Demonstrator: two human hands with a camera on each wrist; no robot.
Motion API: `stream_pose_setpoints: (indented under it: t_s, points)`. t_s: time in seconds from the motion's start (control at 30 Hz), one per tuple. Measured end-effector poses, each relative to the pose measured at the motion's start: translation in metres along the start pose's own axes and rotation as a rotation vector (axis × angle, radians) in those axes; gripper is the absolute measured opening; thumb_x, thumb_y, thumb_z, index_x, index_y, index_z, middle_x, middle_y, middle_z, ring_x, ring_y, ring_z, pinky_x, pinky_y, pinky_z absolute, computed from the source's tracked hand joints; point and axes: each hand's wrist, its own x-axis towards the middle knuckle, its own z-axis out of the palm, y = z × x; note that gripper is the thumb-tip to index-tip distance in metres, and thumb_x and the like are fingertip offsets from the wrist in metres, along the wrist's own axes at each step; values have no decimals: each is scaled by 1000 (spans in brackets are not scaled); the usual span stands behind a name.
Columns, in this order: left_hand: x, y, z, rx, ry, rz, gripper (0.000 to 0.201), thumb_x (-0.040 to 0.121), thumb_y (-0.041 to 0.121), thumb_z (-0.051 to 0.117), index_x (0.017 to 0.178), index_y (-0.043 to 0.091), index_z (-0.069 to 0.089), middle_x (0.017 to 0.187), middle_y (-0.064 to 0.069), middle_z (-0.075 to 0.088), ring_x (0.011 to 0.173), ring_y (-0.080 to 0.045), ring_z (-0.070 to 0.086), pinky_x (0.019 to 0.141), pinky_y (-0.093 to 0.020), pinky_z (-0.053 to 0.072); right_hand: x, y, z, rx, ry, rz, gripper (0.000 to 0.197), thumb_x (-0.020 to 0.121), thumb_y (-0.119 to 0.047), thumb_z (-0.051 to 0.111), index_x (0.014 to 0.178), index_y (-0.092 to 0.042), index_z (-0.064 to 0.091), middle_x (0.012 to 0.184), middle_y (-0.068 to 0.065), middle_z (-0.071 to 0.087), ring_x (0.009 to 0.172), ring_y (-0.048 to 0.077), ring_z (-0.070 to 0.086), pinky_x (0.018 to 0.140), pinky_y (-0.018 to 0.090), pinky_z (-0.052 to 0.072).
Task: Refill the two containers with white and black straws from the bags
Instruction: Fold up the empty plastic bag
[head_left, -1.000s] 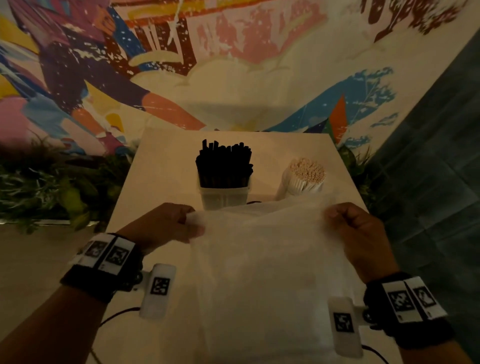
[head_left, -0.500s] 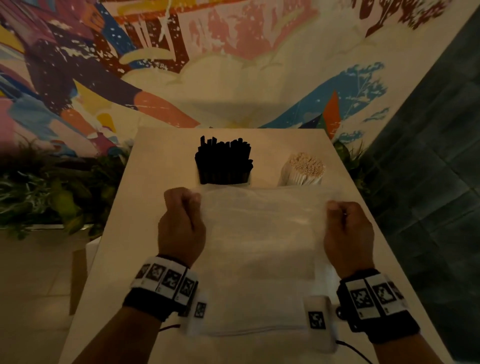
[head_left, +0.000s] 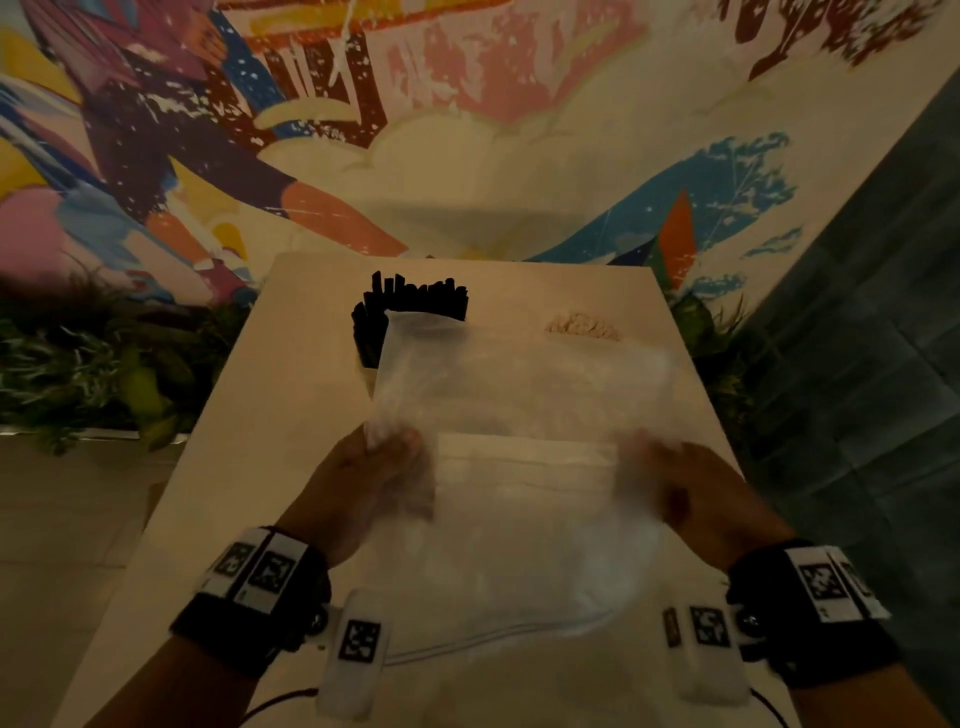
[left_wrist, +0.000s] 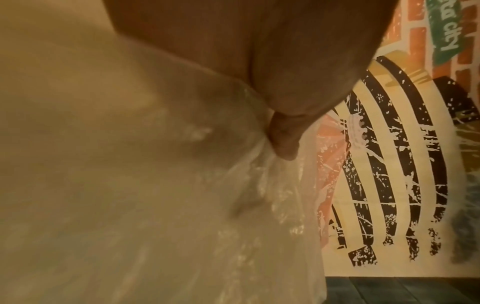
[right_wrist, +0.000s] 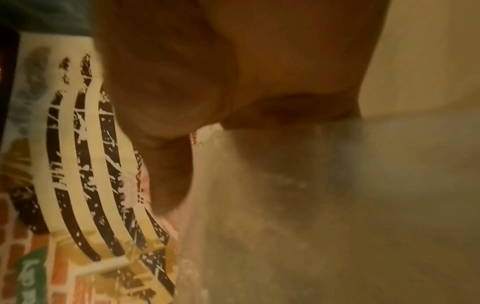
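Two hands are being seen on a translucent plastic bag (head_left: 524, 415) over the bench (head_left: 291, 415) in the head view: left hand (head_left: 363, 488) is gripping its left edge, right hand (head_left: 691, 499) is blurred, partly veiled by plastic at the right edge. Black straws (head_left: 415, 299) and white straws (head_left: 584, 327) are being partly hidden behind the bag. Left wrist view: plastic is being pinched by the left fingers (left_wrist: 283, 139). Right wrist view: plastic is being held against the curled right fingers (right_wrist: 171, 181).
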Motion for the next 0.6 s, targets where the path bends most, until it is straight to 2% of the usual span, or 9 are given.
stream_pose_setpoints:
  t_s: [0.07, 0.1, 0.2, 0.27, 0.37, 0.47, 0.53, 0.57, 0.6]
  points:
    - [0, 1, 6, -5, -8, 20, 22, 80, 21, 56, 86, 0, 53, 63, -11, 52, 51, -23, 54, 48, -32, 50, -2, 7, -8, -41, -82, -14, 66, 28, -53, 91, 76, -11, 77, 74, 9, 72, 67, 21, 69, 59, 29, 58]
    - [0, 1, 9, -5, -8, 20, 23, 80, 22, 54, 86, -1, 54, 62, -11, 53, 50, -22, 54, 47, -31, 50, 0, 10, -12, -8, -75, -27, 65, 21, -52, 92, 72, -14, 78, 72, 8, 72, 66, 21, 69, 57, 27, 57]
    - [1, -2, 12, 23, 21, 28, 27, 81, 25, 55, 90, -1, 55, 61, -12, 52, 48, -20, 53, 46, -27, 50, 5, 13, -24, 105, -74, -77, 59, 24, -49, 93, 75, -24, 79, 79, 3, 75, 73, 19, 71, 58, 24, 56]
    - [3, -5, 12, 47, 35, 45, 27, 85, 26, 61, 89, 0, 54, 64, -15, 50, 49, -19, 52, 48, -26, 50, 2, 15, -27, -9, -146, -98, 65, 22, -55, 91, 79, -27, 78, 80, 3, 75, 73, 19, 71, 60, 26, 57]
    - [4, -4, 4, 59, -20, -11, 33, 73, 27, 66, 95, 3, 60, 76, -12, 59, 63, -20, 59, 55, -29, 54, -1, 14, -27, -144, -137, -113, 57, 37, -58, 87, 78, -19, 76, 66, 11, 68, 63, 33, 63, 53, 34, 53]
    - [0, -1, -6, 189, -225, -114, 61, 57, 36, 86, 100, 0, 63, 83, -11, 63, 74, -23, 63, 65, -31, 55, 1, 12, -32, -130, -72, -136, 58, 49, -61, 82, 79, -12, 74, 57, 11, 64, 55, 31, 56, 59, 42, 49]
    - [-3, 2, -6, 208, -226, -116, 64, 52, 42, 88, 97, 2, 64, 83, -14, 64, 76, -27, 64, 67, -33, 55, 1, 10, -32, -77, -69, -151, 20, 81, -29, 70, 89, -12, 73, 53, 11, 62, 49, 27, 54, 72, 53, 46]
    - [-3, 3, -4, 212, -199, -108, 62, 54, 40, 87, 100, 5, 64, 84, -13, 65, 78, -29, 65, 67, -35, 56, 3, 11, -34, -51, -66, -140, 15, 88, -11, 60, 98, -13, 71, 52, 10, 62, 46, 24, 54, 74, 53, 46]
    - [-2, 5, -4, 226, -172, -91, 56, 60, 35, 84, 105, 9, 62, 85, -13, 67, 79, -30, 66, 67, -38, 56, 2, 9, -34, -26, -55, -128, 26, 89, 0, 53, 103, -15, 69, 54, 9, 63, 46, 22, 56, 70, 47, 49]
